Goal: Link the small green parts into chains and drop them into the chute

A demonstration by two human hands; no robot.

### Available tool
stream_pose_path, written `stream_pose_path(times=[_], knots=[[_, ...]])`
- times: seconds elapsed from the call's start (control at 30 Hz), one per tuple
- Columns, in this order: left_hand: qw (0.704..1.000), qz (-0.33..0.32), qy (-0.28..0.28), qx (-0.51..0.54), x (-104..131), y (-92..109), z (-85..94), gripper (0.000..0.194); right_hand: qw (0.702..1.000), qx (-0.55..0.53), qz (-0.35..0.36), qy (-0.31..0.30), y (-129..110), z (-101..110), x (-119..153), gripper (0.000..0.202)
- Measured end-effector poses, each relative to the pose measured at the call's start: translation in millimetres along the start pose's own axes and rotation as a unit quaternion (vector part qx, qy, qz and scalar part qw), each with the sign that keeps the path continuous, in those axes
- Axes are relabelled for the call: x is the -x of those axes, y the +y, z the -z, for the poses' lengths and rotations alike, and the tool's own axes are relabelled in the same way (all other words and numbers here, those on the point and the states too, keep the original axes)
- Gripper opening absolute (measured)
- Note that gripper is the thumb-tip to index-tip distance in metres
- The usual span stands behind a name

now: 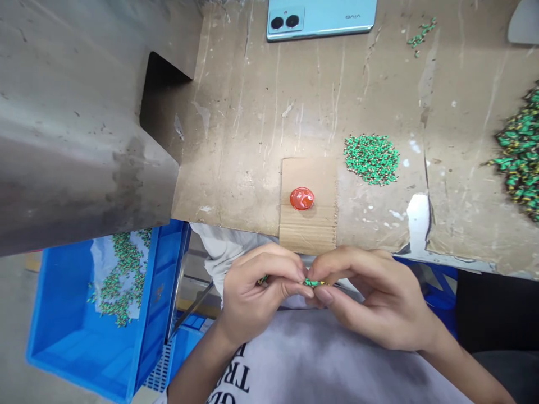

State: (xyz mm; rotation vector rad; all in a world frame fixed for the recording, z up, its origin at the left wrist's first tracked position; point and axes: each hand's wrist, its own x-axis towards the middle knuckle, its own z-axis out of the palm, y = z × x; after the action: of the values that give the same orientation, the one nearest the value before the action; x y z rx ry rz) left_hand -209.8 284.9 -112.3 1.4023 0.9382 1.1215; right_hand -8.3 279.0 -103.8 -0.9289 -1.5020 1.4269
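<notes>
Between my two hands, just in front of the table edge, is a small green piece with yellow and dark marks (312,283). My left hand (259,289) pinches its left end between thumb and forefinger. Another bit of green (263,279) shows inside the curled fingers of that hand. The piece's right end is pinched by my right hand (370,294), also with thumb and forefinger. Ahead of my hands, a small red oval dish (302,198) with a glossy inside rests on a cardboard piece (309,230) at the table's front edge.
A heap of small green pieces (371,159) lies right of the cardboard, a larger pile (522,151) farther right. A light-blue phone (328,19) lies at the back. Left stand a metal housing (76,123) and, lower, a blue crate (63,336) holding green pieces.
</notes>
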Motion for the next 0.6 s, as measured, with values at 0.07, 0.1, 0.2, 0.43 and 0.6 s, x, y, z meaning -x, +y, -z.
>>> stream_pose_path(times=[0.07, 0.1, 0.2, 0.43, 0.6], knots=[[1.0, 0.001, -0.004, -0.009, 0.4, -1.5, -0.2, 0.01, 1.0, -0.004, -0.003, -0.008, 0.1, 0.7, 0.1, 0.019], [1.0, 0.002, -0.006, -0.015, 0.9, -2.2, -0.5, 0.011, 1.0, -0.005, -0.005, -0.013, 0.1, 1.0, 0.1, 0.018], [1.0, 0.005, -0.009, -0.027, 4.5, -4.4, -1.9, 0.012, 1.0, -0.002, -0.004, -0.026, 0.8, 1.0, 0.2, 0.016], [0.997, 0.023, -0.024, -0.065, 9.7, 2.7, 0.7, 0.017, 1.0, 0.01, -0.011, -0.012, 2.7, -7.4, 8.8, 0.007], [0.994, 0.095, -0.043, -0.026, 0.4, -4.7, -8.3, 0.013, 1.0, 0.002, -0.03, -0.009, 15.6, -2.7, 10.0, 0.019]])
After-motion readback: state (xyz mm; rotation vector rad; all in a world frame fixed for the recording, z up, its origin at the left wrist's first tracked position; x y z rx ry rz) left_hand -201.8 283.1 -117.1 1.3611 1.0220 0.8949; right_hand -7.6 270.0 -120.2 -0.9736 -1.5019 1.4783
